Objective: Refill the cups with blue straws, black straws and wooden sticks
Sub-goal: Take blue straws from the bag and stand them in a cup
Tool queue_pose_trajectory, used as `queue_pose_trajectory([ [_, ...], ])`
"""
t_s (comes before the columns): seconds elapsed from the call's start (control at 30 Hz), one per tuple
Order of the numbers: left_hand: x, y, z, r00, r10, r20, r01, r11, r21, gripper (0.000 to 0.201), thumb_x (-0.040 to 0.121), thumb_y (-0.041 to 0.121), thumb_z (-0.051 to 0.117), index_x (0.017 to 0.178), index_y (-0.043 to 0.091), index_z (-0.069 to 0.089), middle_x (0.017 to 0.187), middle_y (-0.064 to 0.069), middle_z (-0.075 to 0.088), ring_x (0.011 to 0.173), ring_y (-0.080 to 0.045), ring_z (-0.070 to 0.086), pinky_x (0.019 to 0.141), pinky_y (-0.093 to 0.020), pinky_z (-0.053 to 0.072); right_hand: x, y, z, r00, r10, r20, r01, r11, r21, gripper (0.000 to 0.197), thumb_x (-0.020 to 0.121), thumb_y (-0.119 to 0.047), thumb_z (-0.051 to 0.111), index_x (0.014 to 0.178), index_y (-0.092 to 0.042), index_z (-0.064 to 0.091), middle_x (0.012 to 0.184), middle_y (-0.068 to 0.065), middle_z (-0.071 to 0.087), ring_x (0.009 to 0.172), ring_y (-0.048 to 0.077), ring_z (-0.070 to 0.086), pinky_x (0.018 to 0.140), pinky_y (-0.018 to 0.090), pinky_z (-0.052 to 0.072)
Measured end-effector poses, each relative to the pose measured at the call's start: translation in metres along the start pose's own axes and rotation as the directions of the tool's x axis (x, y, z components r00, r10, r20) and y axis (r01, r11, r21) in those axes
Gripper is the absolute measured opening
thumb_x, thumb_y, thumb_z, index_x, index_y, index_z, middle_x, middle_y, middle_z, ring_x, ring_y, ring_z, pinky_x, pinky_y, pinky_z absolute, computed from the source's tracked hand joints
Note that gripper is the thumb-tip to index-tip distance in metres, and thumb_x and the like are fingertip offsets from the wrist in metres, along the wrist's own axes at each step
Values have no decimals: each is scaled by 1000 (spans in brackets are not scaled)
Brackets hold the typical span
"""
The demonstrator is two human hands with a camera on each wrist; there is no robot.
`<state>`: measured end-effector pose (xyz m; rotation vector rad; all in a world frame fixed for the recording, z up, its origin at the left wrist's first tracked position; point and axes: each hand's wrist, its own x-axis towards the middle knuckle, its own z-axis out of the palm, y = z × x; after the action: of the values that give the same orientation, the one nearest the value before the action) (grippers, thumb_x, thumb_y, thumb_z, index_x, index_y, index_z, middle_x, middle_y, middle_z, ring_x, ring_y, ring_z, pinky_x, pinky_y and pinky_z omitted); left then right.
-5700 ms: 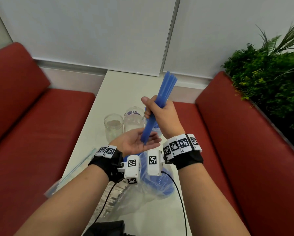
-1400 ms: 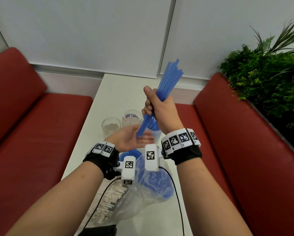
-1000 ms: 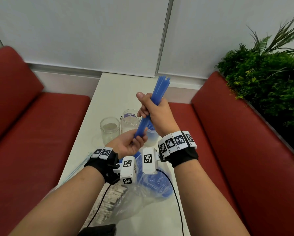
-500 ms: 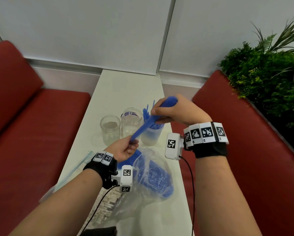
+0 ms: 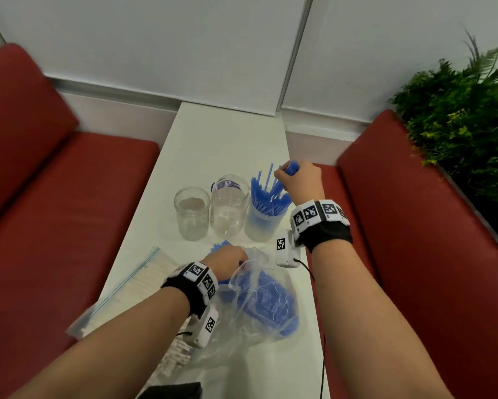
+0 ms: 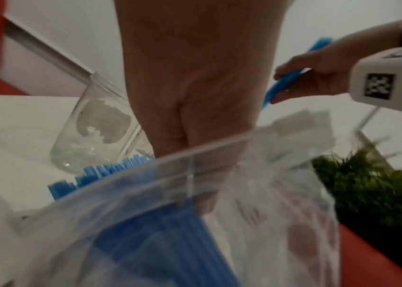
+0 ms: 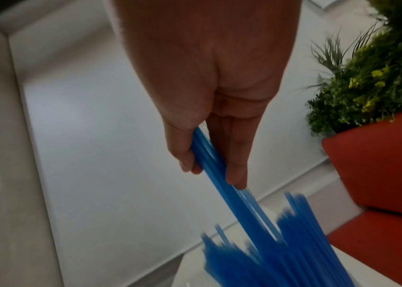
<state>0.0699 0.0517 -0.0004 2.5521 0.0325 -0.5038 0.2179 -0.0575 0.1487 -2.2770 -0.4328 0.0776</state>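
Observation:
Three cups stand in a row on the white table (image 5: 213, 139): an empty glass jar (image 5: 191, 214) on the left, another empty glass jar (image 5: 230, 207) in the middle, and a cup holding blue straws (image 5: 266, 214) on the right. My right hand (image 5: 288, 172) grips a bundle of blue straws (image 7: 210, 161) from above, with their lower ends down among the straws in that cup. My left hand (image 5: 227, 254) is at the mouth of a clear plastic bag of blue straws (image 5: 259, 298). Its fingers (image 6: 207, 194) pass behind the bag's rim, blurred through the plastic.
A zip bag of pale sticks (image 5: 132, 283) lies at the table's left edge, and more white-wrapped pieces (image 5: 173, 355) lie under the straw bag. Red benches (image 5: 54, 211) flank the table. A green plant (image 5: 458, 125) stands at the right.
My right hand swung the straw bundle over and lowered it into the right cup. My left hand let go of the bundle's lower end and dropped to the straw bag's mouth.

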Motion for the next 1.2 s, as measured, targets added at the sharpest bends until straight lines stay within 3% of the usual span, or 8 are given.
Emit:
queue_pose_trajectory([
  [0.1,4,2,7,997,32,73,-53,950,307,25,91,19,55,110,7,65,109,-10,66,103,-28,61,82,-35,45,11,16,24,997,48,53,-41,992,-122,22,87,-15,64,67,-11,58,74,15,62,71,30,59,70,43,54],
  [0.2,9,0,11,997,27,76,-58,895,443,41,92,31,57,128,11,54,128,-6,56,119,-28,50,99,-46,38,18,30,43,995,81,54,-67,972,-225,17,90,-24,63,83,-10,70,82,10,70,81,31,65,77,41,54],
  [0.33,12,-1,10,997,-10,83,-27,900,435,26,93,23,52,115,11,60,115,-6,65,108,-28,61,94,-43,43,23,43,60,992,121,-34,-126,938,-323,19,92,-32,59,88,-18,71,83,2,70,80,23,57,78,36,26],
  [0.53,13,3,10,994,28,105,-79,847,525,25,96,24,49,114,11,60,117,-7,63,109,-27,58,95,-40,37,26,56,74,991,126,-41,-132,912,-388,21,94,-40,60,82,-24,67,69,-8,53,105,25,52,80,39,20],
  [0.67,14,3,9,992,-6,129,-73,796,601,29,98,24,45,120,11,58,122,-8,62,114,-28,55,101,-43,35,21,53,71,989,-11,-148,-42,936,-349,27,89,-48,66,112,-34,69,102,-10,65,118,20,49,96,43,25],
  [0.8,13,4,5,992,-25,123,-61,760,647,27,97,24,46,116,12,61,118,-7,65,113,-26,57,99,-41,37,10,52,77,893,-355,-278,226,885,-408,28,98,-35,58,124,-28,67,137,-3,61,137,20,45,114,46,22],
  [0.97,9,10,-1,989,-66,131,-40,737,675,22,97,26,49,109,15,63,112,-2,67,106,-23,60,95,-38,38,-3,71,98,989,-107,101,147,758,-636,67,105,-57,25,161,-21,15,169,7,13,156,31,-1,121,58,-7],
  [1.2,3,11,-5,986,-106,130,-2,766,643,20,98,23,48,110,16,62,114,-1,66,106,-24,60,92,-36,40,-10,68,88,987,-145,63,155,812,-562,76,104,-55,36,162,-17,5,168,18,3,154,41,-2,123,56,-7],
])
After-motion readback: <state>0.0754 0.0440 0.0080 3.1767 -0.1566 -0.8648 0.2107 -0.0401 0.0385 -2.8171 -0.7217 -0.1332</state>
